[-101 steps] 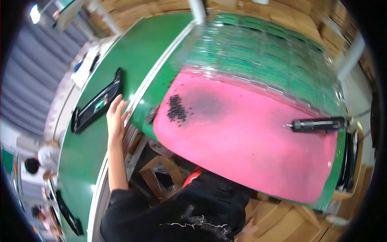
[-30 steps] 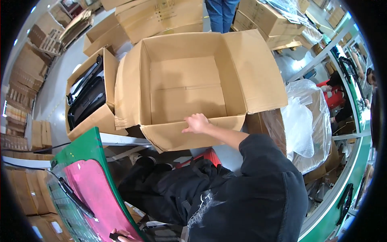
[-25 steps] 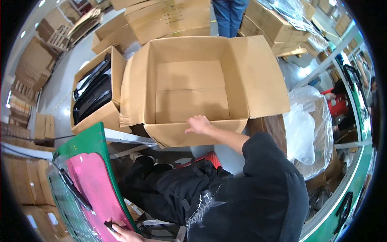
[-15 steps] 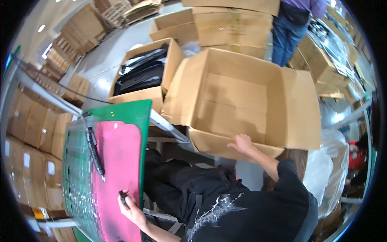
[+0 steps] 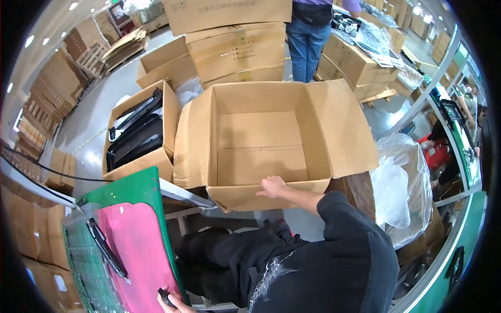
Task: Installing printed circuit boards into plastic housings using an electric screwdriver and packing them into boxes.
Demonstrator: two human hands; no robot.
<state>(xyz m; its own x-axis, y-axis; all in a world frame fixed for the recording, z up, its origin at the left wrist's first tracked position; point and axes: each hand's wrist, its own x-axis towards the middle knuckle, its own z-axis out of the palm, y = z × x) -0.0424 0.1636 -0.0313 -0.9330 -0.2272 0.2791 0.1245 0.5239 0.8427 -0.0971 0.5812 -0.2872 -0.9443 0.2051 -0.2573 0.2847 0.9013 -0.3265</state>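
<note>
At the lower edge, my left hand (image 5: 176,304) is closed round a small black piece (image 5: 165,297), whose kind I cannot make out. It is over the near right edge of the pink mat (image 5: 138,242). My right hand (image 5: 272,187) reaches forward to a large open cardboard box (image 5: 261,131) with its flaps folded out. Its fingers curl over the middle of the box's near rim, and the thumb lies against the outside. No contents show inside this box. On the mat's left side lies a black corded pen-shaped driver (image 5: 107,249) with a metal tip.
The mat covers part of a green bench top (image 5: 125,187). Left of the big box, a smaller carton (image 5: 168,117) holds black plastic parts (image 5: 136,136). Stacked cartons (image 5: 237,52) stand behind. A person (image 5: 309,39) is farther back. Plastic-wrapped material (image 5: 394,193) is at the right.
The view has turned right, so box and bench appear farther left. My left hand sits lower, nearer the mat's edge, with the black piece still in it. My right hand stays at the box's rim.
</note>
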